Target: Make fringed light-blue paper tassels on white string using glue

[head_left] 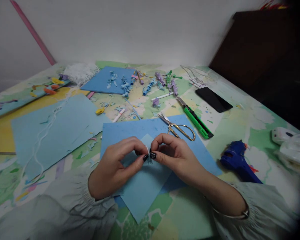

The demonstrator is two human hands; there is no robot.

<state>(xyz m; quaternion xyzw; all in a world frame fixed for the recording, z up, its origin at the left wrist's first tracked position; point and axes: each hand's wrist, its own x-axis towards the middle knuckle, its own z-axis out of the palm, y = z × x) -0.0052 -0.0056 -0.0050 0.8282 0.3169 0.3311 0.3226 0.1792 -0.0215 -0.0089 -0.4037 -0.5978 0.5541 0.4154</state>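
My left hand (116,166) and my right hand (177,156) meet in the middle, thumbs and index fingers pinched close together. Between the fingertips shows a thin white string (147,148), and a small fringed bit lies just beneath; the fingers hide most of both. Under the hands, a light blue foam-like sheet (142,200) is turned cornerwise over a larger blue sheet (125,131). Gold-handled scissors (176,126) rest on the blue sheet, just beyond my right hand. A green utility knife (196,121) lies farther right, its blade out.
A blue glue gun (236,160) lies at the right, with a black phone (213,99) behind. Toward the wall are several curled paper rolls (149,87), scraps and a white string pile (81,73). Another light blue sheet (65,123) covers the left side.
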